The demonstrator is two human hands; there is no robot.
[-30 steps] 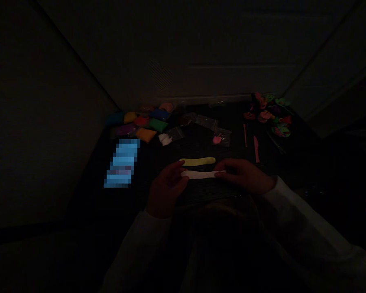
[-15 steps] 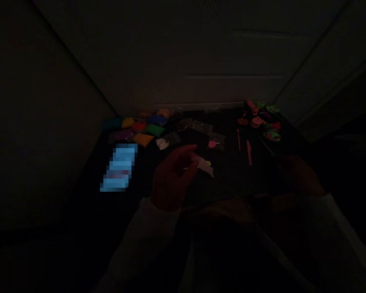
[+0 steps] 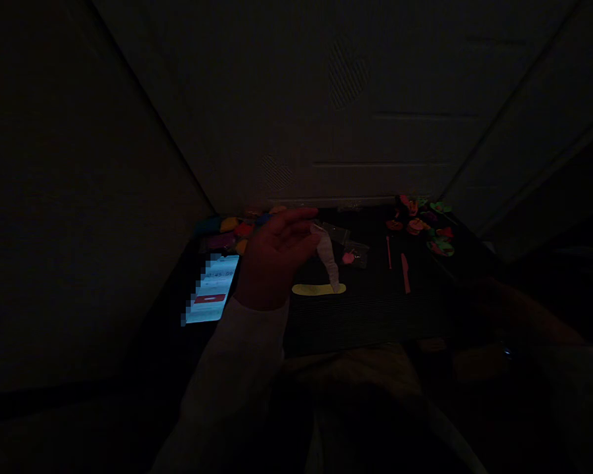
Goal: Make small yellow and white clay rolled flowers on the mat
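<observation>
The scene is very dark. My left hand [image 3: 277, 257] pinches the top of a thin, pale, crinkled strip [image 3: 328, 257] between thumb and fingers. The strip hangs down, and its lower end overlaps the right end of a flat yellow strip [image 3: 311, 289] lying on the dark table. My right hand [image 3: 508, 303] is off to the right, dim and smeared, so its fingers cannot be made out. Closest to it are a pink plastic knife [image 3: 406, 274] and a slim pink stick tool [image 3: 389, 253]. Beyond my left hand lies a clear bag [image 3: 360, 255] with a pink lump.
A lit phone [image 3: 215, 289] lies at the left. Several colourful packets [image 3: 220, 241] sit behind it, partly hidden by my left hand. Small colourful shaped pieces [image 3: 418, 225] crowd the back right corner. A pale panel with heart patterns [image 3: 348, 72] rises behind the table.
My left hand has raised the pale strip, which now hangs longer, and the yellow strip shows in full. My right hand has moved to the right. The view has shifted.
</observation>
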